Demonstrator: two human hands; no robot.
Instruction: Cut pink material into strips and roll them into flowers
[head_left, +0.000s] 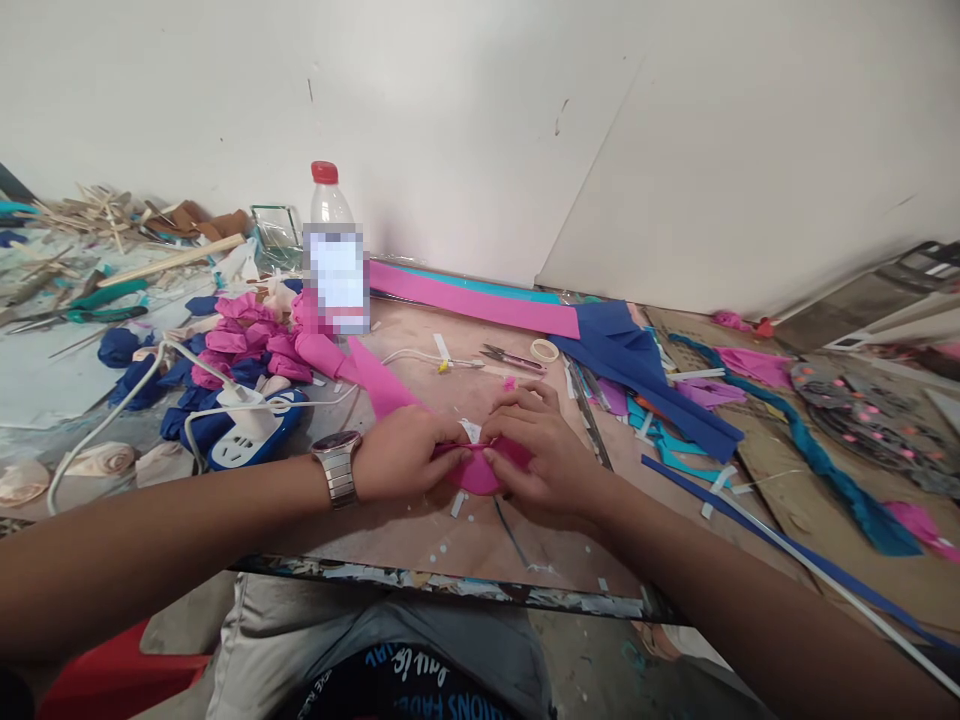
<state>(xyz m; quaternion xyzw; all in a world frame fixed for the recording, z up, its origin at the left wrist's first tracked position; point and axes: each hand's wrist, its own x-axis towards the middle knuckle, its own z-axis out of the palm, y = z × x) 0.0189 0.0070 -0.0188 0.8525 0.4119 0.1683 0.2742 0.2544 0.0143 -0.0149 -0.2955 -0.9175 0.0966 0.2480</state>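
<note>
Both hands meet over the middle of the table, pinching one strip of pink crepe paper (480, 474). The thumbs of my left hand (409, 450) and my right hand (544, 450) press on its near edge, where it curves round. From my left hand the strip's tail (379, 380) runs up and left toward a pile of crumpled pink paper pieces (247, 335). A scrap of white shows between the fingertips; I cannot make out what it is. Beyond the hands lie small snips (514, 360) and a roll of tape (544, 350).
A blue-white power strip (244, 440) with a cable sits left of my forearm. A red-capped bottle (325, 190) stands behind a blurred phone-like screen (339, 280). Flat pink strips (480, 305) and blue paper (652, 380) lie at the back and right. Green-handled pliers (109, 300) lie far left.
</note>
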